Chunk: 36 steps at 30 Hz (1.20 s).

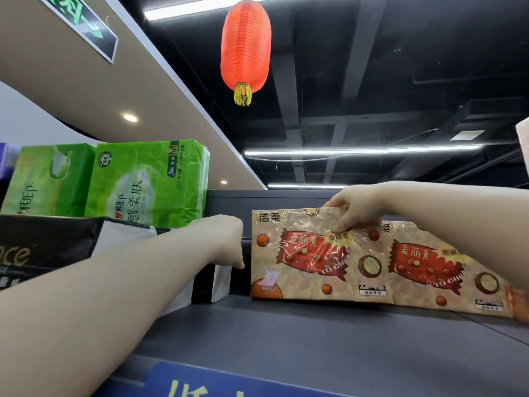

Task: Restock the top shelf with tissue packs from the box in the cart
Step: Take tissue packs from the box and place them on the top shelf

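A: Counting goods on the shelf?
B: Showing two green tissue packs, two tan tissue packs, one black-and-white pack.
A: Counting anything else?
B: Showing one red lantern, one left hand, one right hand.

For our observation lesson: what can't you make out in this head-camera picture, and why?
Head view:
Left hand: fingers hidden behind its back; grip unclear.
Black pack: cut by left edge, crossed by left forearm.
Second brown pack: upper right hidden behind the right forearm.
First brown pack: top print covered by the right hand pinching it.
Cart, box: out of frame.
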Available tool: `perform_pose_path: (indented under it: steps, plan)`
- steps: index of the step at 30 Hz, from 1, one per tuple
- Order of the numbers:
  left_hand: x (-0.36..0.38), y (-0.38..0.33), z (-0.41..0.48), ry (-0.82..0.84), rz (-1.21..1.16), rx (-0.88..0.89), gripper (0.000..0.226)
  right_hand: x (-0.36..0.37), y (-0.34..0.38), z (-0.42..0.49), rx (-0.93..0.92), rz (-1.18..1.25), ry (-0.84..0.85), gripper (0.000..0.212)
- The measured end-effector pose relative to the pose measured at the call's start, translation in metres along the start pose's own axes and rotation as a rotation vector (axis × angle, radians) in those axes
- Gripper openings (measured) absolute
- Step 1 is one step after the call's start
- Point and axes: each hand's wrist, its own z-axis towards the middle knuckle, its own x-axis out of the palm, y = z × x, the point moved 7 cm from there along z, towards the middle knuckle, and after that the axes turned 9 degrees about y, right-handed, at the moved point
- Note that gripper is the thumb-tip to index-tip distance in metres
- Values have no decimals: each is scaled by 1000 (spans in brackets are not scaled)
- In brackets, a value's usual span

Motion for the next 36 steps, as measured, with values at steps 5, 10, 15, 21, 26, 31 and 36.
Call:
perform_pose_path:
  steps: [5,10,15,21,26,31,36]
  plan:
    - [2,1,1,3,-4,-7,42,1,0,2,-2,20,-15,53]
    - [1,2,3,-14,1,-4,40,-11,-5,-7,29,2,-3,52]
    - [3,4,4,-8,7,-11,41,3,-7,0,29,-9,-35,56]
    - [3,3,4,-5,11,-14,40,-7,-20,-7,74,-8,13,54]
    - [3,2,3,-14,9,-10,39,-1,-17,-1,68,-27,-32,52]
    - [3,4,4,-16,23,-10,40,9,-7,9,5,52,-50,53]
    - [3,4,6,-6,36,-13,41,11,-7,10,-30,73,-79,53]
